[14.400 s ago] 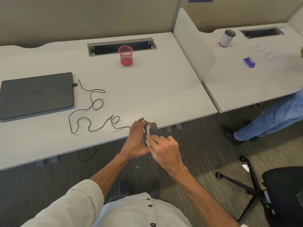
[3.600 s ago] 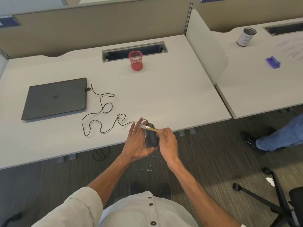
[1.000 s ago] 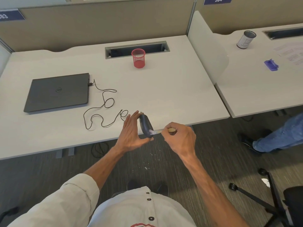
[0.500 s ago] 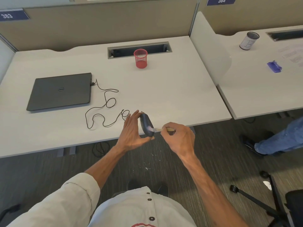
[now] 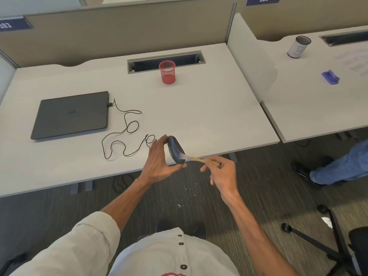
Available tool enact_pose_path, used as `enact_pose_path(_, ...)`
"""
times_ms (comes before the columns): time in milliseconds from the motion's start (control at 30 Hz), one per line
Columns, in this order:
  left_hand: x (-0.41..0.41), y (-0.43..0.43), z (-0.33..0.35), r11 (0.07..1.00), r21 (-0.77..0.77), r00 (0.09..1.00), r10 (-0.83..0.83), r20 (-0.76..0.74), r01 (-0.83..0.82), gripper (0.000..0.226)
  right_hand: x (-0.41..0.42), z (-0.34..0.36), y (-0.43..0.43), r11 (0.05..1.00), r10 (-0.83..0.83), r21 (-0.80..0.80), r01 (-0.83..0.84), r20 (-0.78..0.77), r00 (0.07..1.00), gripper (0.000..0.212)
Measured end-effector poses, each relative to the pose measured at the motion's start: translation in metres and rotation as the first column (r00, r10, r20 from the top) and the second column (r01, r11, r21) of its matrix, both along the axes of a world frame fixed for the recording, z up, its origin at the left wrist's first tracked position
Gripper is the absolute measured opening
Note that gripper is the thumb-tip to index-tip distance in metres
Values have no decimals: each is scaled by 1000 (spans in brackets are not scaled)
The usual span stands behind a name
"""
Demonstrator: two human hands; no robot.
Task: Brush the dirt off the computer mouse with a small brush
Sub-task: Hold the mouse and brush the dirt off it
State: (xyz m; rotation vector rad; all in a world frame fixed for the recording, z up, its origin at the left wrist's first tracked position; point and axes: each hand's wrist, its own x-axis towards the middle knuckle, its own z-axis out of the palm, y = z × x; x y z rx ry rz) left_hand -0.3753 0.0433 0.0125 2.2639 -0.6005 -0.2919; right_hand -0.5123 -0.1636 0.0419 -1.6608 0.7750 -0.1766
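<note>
Left hand point(image 5: 159, 162) pinches the mouse point(image 5: 175, 150) end to end, fingertips at far end, thumb at near end; mouse tilted on edge over the desk point(image 5: 209, 116) front rim. Right hand point(image 5: 223, 174) pinches the brush point(image 5: 196, 158) handle; bristles touch the mouse's near end. Cable point(image 5: 127, 134) loops back to closed laptop point(image 5: 69, 115).

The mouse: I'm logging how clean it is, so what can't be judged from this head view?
- Dirt on the mouse: too small to see.
- Its far side: covered by the left hand.
- Brush bristles: blurred at the mouse.
- Brush handle end: hidden inside the right hand.
- Where the cable joins the mouse: behind the left hand's fingers.
</note>
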Motion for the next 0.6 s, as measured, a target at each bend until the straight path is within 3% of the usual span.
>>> enact_pose_path(167, 0, 1, -2, 998, -60, 993, 27, -111, -34, 125, -7, -5, -10, 961, -145, 239, 141, -1, 989, 15)
enact_pose_path(267, 0, -4, 0, 996, -85, 987, 13, -161, -27, 127, 0, 4, -10, 930, -144, 352, 110, 70, 987, 9)
enact_pose_path(400, -2, -10, 3, 992, -103, 981, 55, -188, -75, 129, 7, 7, -4, 947, -76, 318, 45, 85, 993, 10)
enact_pose_path(600, 1, -10, 8, 974, -164, 964, 112, -241, -154, 127, -1, -1, -16, 952, -132, 279, 125, 8, 991, 17)
